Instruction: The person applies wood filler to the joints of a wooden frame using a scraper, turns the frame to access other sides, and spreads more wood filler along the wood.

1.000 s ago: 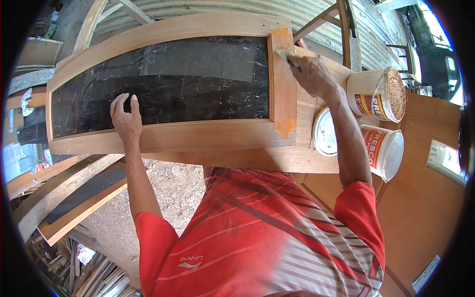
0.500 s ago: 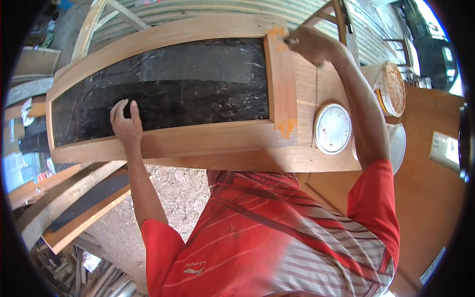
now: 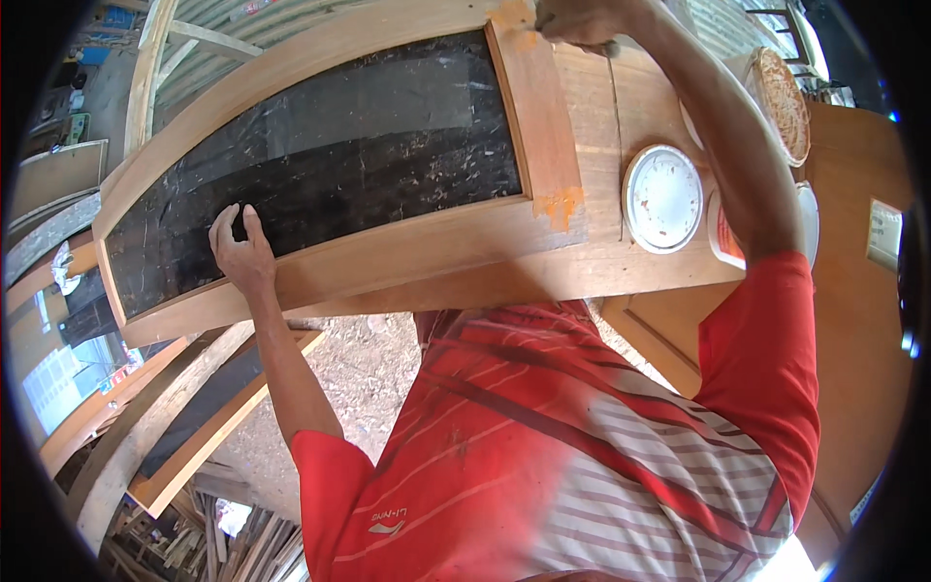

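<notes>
A wooden frame (image 3: 407,235) with a curved far rail lies on the workbench, around a scuffed black panel (image 3: 369,136). Orange filler (image 3: 559,207) is smeared on its near right corner, and more shows at the far right corner. My left hand (image 3: 244,254) rests on the near rail, its fingers and thumb apart over the panel's edge. At the far right corner, my right hand (image 3: 587,19) is closed on what looks like a putty knife (image 3: 545,21). Its dark end is against the filler, and the handle's butt sticks out below the fist; the rest is hidden.
A round white lid (image 3: 663,200) lies on the bench (image 3: 596,116) right of the frame. Beyond my right forearm stands a bucket with a stained top (image 3: 779,107). Curved timber (image 3: 160,417) and scrap wood are at the lower left, and brown panels (image 3: 853,291) at the right.
The view has shifted and tilted, so the frame appears higher and turned. My right hand is still at the far right corner with the tool; my left hand stays on the near rail.
</notes>
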Motion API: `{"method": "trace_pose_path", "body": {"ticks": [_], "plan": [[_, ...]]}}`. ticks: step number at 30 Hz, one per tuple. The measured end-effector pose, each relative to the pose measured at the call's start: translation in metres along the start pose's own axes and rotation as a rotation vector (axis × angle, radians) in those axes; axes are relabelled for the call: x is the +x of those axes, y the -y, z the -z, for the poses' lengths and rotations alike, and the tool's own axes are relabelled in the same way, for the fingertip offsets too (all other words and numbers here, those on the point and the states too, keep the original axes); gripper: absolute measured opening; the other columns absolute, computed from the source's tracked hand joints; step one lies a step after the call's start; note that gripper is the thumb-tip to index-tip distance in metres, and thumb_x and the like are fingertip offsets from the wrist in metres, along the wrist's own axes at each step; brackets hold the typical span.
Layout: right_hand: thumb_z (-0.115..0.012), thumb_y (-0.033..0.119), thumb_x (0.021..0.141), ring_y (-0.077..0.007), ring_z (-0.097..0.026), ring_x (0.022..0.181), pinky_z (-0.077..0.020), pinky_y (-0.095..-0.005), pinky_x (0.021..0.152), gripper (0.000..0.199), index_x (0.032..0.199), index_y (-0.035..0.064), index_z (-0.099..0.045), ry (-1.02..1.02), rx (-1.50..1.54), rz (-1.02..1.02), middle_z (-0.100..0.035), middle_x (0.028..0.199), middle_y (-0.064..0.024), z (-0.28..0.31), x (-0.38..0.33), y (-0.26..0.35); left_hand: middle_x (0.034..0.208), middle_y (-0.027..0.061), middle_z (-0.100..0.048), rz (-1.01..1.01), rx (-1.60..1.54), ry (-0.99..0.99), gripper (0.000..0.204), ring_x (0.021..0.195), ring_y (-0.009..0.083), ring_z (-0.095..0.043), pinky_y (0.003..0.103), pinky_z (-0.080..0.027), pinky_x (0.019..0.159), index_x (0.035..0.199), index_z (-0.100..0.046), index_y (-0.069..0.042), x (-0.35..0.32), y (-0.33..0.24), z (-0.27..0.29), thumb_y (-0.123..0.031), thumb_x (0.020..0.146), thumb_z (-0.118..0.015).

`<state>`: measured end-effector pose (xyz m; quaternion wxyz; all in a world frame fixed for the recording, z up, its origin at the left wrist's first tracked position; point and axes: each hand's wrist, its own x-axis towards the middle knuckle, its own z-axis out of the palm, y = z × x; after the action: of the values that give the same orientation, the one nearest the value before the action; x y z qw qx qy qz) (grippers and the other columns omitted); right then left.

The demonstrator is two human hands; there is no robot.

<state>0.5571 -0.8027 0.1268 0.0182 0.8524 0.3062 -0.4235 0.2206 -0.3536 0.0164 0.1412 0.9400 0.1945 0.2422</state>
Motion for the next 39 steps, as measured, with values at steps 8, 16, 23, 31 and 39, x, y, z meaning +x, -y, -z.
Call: {"method": "trace_pose_path", "body": {"ticks": [8, 16, 23, 31, 39], "plan": [[-0.059, 0.023, 0.103, -0.0182, -0.065, 0.067, -0.0523, -0.0321, 0.065, 0.041, 0.134, -0.0025, -0.065, -0.818, 0.840, 0.030, -0.069, 0.077, -0.0104, -0.183, -0.151, 0.107, 0.122, 0.0173, -0.070, -0.170, -0.270, 0.125, 0.039, 0.115, 0.0355, -0.066, 0.045, -0.051, 0.103, 0.121, -0.070, 0.000, -0.012, -0.022, 0.011, -0.028, 0.095, -0.074], [-0.046, 0.021, 0.112, -0.0088, -0.057, 0.063, -0.0461, -0.0247, 0.056, 0.031, 0.114, -0.0053, -0.061, -1.446, 1.231, -0.283, -0.066, 0.079, -0.0096, -0.327, -0.227, 0.246, 0.152, 0.0224, -0.046, -0.792, -0.176, 0.590, 0.113, 0.142, 0.0414, -0.042, 0.060, -0.029, 0.118, 0.153, -0.049, -0.006, -0.089, -0.104, 0.044, -0.070, 0.067, -0.086], [-0.047, 0.022, 0.112, -0.0087, -0.053, 0.057, -0.0426, -0.0241, 0.052, 0.030, 0.095, 0.0015, -0.061, -1.716, 1.353, -0.250, -0.058, 0.065, -0.0034, -0.384, -0.149, 0.239, 0.158, 0.0273, -0.035, -0.899, -0.083, 0.581, 0.136, 0.147, 0.0449, -0.033, 0.063, -0.024, 0.120, 0.162, -0.034, -0.010, -0.107, -0.107, 0.030, -0.053, 0.050, -0.098], [-0.039, 0.035, 0.111, -0.0190, -0.056, 0.043, -0.0411, -0.0271, 0.035, 0.043, 0.100, -0.0033, -0.056, -2.331, 1.459, -0.065, -0.062, 0.064, -0.0178, -0.341, -0.258, 0.309, 0.153, 0.0220, -0.046, -0.910, -0.114, 0.468, 0.119, 0.140, 0.0415, -0.043, 0.055, -0.036, 0.115, 0.156, -0.045, -0.011, -0.113, -0.098, 0.036, -0.049, 0.056, -0.097], [-0.047, 0.031, 0.109, -0.0122, -0.050, 0.046, -0.0405, -0.0286, 0.040, 0.038, 0.087, 0.0014, -0.059, -1.951, 1.301, -0.443, -0.052, 0.058, -0.0068, -0.394, -0.199, 0.322, 0.137, 0.0117, -0.057, -0.822, -0.148, 0.385, 0.094, 0.128, 0.0330, -0.054, 0.051, -0.042, 0.108, 0.147, -0.057, -0.013, -0.140, -0.080, 0.041, -0.039, 0.065, -0.096]]}}
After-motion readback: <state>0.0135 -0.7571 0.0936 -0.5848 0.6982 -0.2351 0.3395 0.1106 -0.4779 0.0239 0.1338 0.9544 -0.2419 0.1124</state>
